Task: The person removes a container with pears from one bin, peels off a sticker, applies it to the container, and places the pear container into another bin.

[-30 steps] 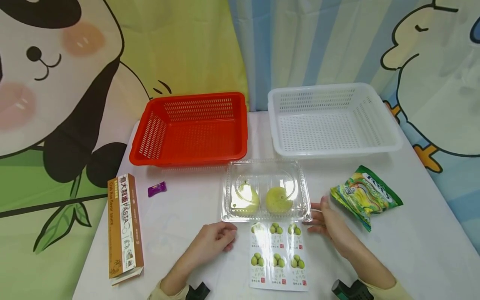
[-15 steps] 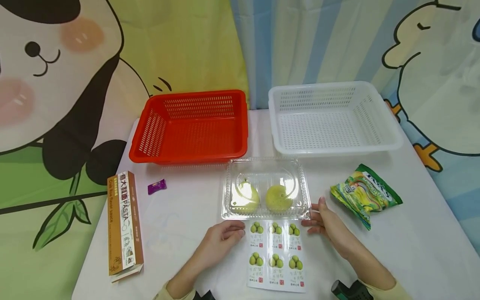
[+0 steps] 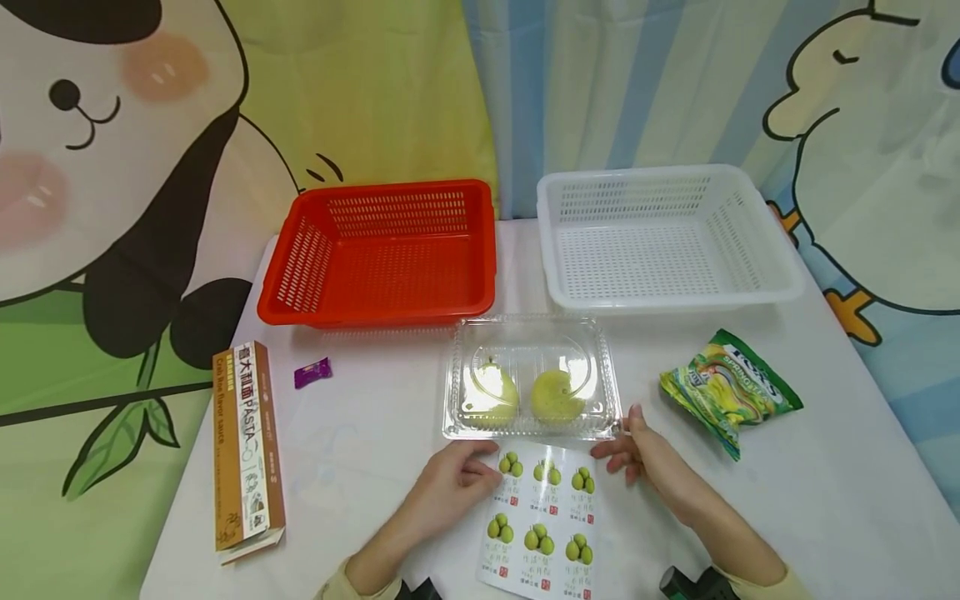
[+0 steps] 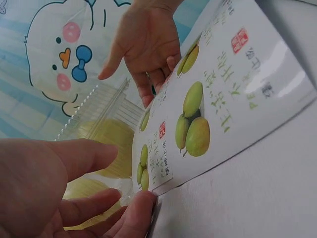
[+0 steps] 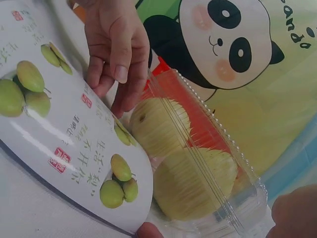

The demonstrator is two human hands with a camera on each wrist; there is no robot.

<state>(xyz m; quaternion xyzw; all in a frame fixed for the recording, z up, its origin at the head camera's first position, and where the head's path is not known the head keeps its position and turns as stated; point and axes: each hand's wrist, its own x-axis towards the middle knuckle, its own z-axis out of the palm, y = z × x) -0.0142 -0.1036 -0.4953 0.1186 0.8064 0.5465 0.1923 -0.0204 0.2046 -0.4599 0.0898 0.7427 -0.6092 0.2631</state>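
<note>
A glossy white sticker sheet printed with green pears lies slightly turned at the front middle of the table; the wrist views show it bowed. My left hand is at its upper left corner, fingertips against the edge and thumb apart from them in the left wrist view. My right hand is by its upper right corner, fingers reaching toward the edge, thumb raised beside the box. Just behind the sheet stands a clear plastic clamshell box, closed, with two yellow-green pears inside.
At the back stand a red basket and a white basket. A brown pasta box and a small purple wrapped candy lie on the left. A green and yellow snack bag lies on the right.
The sticker sheet has shifted left and toward the front and turned a little. My left hand has moved right to its corner; my right hand has edged left. The box stays put.
</note>
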